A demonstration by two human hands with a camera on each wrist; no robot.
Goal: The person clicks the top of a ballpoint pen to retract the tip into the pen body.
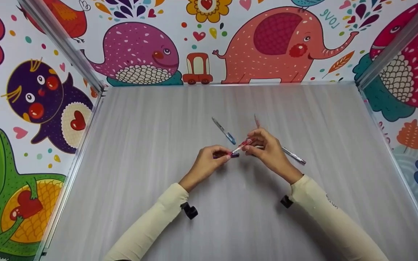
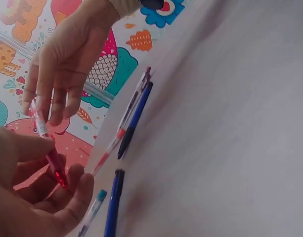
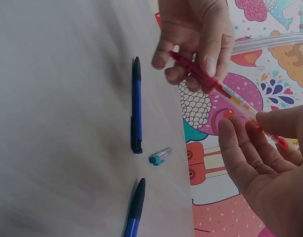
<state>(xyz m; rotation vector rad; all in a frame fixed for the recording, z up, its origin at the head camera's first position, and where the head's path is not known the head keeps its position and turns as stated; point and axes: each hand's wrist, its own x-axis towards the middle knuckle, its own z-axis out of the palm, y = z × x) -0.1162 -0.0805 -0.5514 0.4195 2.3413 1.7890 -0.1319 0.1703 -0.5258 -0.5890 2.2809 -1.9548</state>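
Note:
A clear-barrelled pen (image 3: pixel 240 104) with red ends is held between both hands, slanting across the gap between them in the head view. My left hand (image 1: pixel 207 159) pinches its long red end between thumb and fingers. At the other end, the thumb and fingertips of my right hand (image 1: pixel 271 154) grip the small red tip. Printing and an orange strip show on the clear barrel in the right wrist view. Below the hands lie two blue pens with dark ends, one (image 3: pixel 137 103) close to the left hand and another (image 2: pixel 136 118) by the right hand.
A clear pen with a teal end (image 1: pixel 224 130) lies beyond the hands. Past the right hand is a red-tinted pen (image 1: pixel 257 120), and a clear pen with a dark purple end (image 1: pixel 296 156) lies to its right. Printed panels (image 1: pixel 140 54) border the grey table (image 1: pixel 140 119).

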